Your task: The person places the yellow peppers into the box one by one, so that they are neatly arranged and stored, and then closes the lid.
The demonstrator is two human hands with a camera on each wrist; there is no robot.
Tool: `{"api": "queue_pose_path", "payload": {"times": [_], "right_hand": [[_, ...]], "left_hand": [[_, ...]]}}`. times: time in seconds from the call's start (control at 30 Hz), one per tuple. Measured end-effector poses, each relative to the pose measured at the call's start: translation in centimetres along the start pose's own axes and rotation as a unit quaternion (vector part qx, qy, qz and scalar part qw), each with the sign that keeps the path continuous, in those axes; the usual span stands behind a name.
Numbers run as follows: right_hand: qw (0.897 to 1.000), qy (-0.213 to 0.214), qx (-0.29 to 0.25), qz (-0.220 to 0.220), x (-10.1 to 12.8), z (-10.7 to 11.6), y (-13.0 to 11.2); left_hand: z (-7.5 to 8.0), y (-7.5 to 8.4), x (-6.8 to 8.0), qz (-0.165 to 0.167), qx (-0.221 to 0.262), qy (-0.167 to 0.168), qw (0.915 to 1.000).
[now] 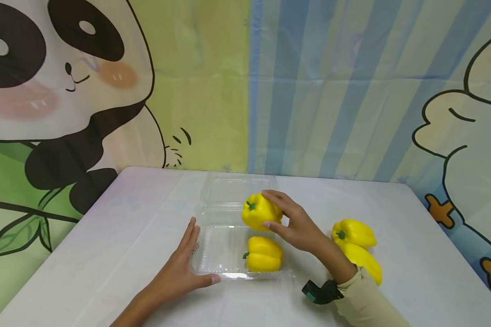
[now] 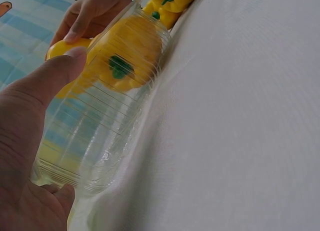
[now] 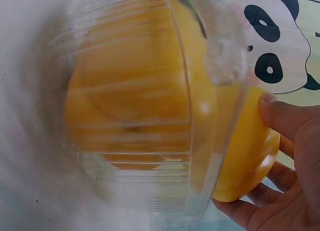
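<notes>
A clear plastic clamshell container (image 1: 221,247) lies on the table, its lid folded back away from me. One yellow bell pepper (image 1: 263,255) sits inside at the right, its green stem pointing left. My right hand (image 1: 296,222) grips a second yellow pepper (image 1: 258,212) over the container's back right part; in the right wrist view thumb and fingers curl round this pepper (image 3: 250,146). At the container's left side is my left hand (image 1: 184,268), fingers straight and thumb spread along the front edge. The left wrist view shows that thumb (image 2: 60,73) by the clear wall.
Two more yellow peppers (image 1: 353,234) lie together on the table to the right, partly behind my right forearm. A dark device (image 1: 321,292) is strapped at the right wrist. Behind the white table (image 1: 118,236) hangs a printed cloth with a panda (image 1: 77,68).
</notes>
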State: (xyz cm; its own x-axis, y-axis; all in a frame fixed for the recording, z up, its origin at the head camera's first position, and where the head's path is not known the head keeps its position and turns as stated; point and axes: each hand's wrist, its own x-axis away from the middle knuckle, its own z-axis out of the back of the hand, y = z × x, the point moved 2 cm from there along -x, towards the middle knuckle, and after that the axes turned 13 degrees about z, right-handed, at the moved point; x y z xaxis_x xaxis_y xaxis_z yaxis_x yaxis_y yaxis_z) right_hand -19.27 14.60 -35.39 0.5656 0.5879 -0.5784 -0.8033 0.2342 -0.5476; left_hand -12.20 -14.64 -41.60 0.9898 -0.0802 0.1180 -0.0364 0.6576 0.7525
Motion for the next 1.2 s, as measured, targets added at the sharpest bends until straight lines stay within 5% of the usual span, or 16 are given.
{"api": "queue_pose_path", "payload": {"times": [1.2], "right_hand": [[0.997,-0.066,-0.006,-0.026,0.5,-0.9,1.5]], "left_hand": [[0.0,0.0,-0.1,-0.008,-0.007,0.007,0.9999]]}}
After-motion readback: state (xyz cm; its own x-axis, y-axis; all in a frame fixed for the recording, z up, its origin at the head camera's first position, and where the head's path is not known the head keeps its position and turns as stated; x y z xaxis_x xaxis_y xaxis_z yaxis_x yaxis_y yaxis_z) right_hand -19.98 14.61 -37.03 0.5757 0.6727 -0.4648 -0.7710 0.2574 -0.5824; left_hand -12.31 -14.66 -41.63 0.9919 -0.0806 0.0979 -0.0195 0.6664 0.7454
